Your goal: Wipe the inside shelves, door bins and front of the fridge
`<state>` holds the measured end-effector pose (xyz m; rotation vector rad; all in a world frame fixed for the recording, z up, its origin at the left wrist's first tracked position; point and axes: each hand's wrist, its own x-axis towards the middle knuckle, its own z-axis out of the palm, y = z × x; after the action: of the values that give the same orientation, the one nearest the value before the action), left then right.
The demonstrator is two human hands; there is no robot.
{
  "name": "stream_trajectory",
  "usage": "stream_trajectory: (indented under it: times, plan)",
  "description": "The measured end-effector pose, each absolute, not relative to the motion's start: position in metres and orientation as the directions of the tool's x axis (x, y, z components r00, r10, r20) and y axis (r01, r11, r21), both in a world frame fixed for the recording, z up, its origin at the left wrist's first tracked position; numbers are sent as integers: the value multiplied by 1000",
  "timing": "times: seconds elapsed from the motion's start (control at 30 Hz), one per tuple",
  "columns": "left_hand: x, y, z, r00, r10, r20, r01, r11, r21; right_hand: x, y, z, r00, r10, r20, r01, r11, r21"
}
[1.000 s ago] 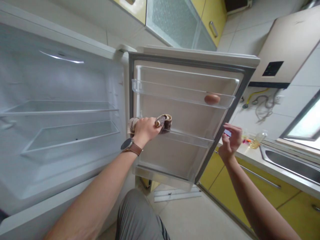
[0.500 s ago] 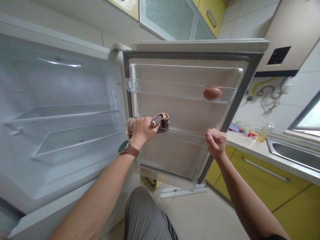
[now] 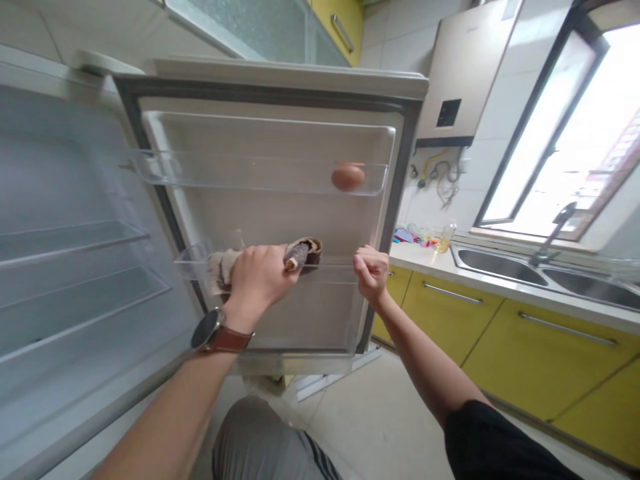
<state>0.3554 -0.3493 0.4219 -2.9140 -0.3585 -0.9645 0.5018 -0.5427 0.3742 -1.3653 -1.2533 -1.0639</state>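
Note:
My left hand [image 3: 263,273] is closed around a folded brown and beige cloth [image 3: 305,253], whose ends stick out on both sides of the fist. It presses the cloth onto the clear middle shelf [image 3: 330,272] of the open refrigerator door [image 3: 250,223]. At the right end of that shelf, beside the door's grey seal, my right hand [image 3: 371,272] is closed in a fist on the shelf; its fingertips are hidden. A brown egg [image 3: 349,177] rests in the clear upper door shelf [image 3: 240,175].
To the left is the refrigerator's inside with glass shelves [image 3: 85,300]. Yellow cabinets [image 3: 450,313] stand on the right, under a counter with a double sink [image 3: 505,265] and a bottle of yellow liquid [image 3: 445,239]. A white strip [image 3: 325,380] lies on the floor.
The view has turned right, so the door sits further left and the window and sink show more. My left hand has shifted slightly right along the shelf with the cloth; my right hand keeps its place.

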Motion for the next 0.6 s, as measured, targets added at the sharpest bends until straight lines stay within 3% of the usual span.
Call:
stream_trajectory:
  times: [0.1,0.23,0.6]
  plan:
    - [362,-367,416,776,67,628,120,-992,-42,502,-544,373,78,154,985,997,5,-80]
    - [364,-359,410,758,28,651,82,-995,-53,498,-544,373,47,152,987,998,44,-54]
    - [336,-271,405,678,285,678,334,-940,62,499,-544,374,62,149,987,997,28,-66]
